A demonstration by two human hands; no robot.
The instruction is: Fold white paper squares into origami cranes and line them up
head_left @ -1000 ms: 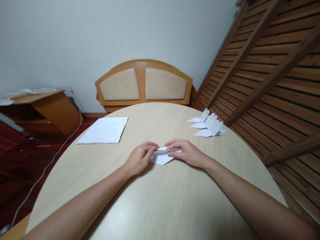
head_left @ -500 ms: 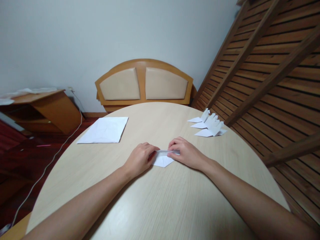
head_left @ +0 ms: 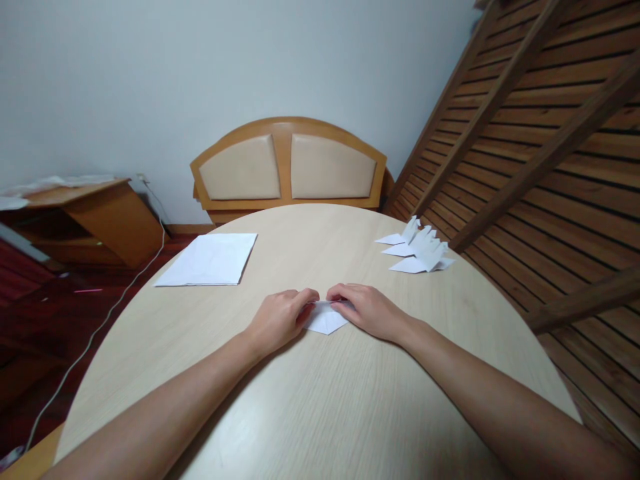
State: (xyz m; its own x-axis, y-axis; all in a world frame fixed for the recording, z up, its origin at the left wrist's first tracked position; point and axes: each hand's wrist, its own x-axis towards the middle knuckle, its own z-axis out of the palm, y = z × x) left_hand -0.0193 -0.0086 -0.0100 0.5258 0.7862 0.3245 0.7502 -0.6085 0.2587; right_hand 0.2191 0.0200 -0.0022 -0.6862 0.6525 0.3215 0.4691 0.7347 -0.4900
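Pale round tabletop [head_left: 320, 400] carries the folded paper [head_left: 327, 323] to the near right of the paper stack [head_left: 207, 260], long axis sideways between left hand [head_left: 281, 317] and right hand [head_left: 370, 311], both equally close, fingers [head_left: 308, 295] nearly closed, pinching opposite ends.

Folded white paper [head_left: 327, 323] lies on the table [head_left: 320, 393], pointed corner nearest.
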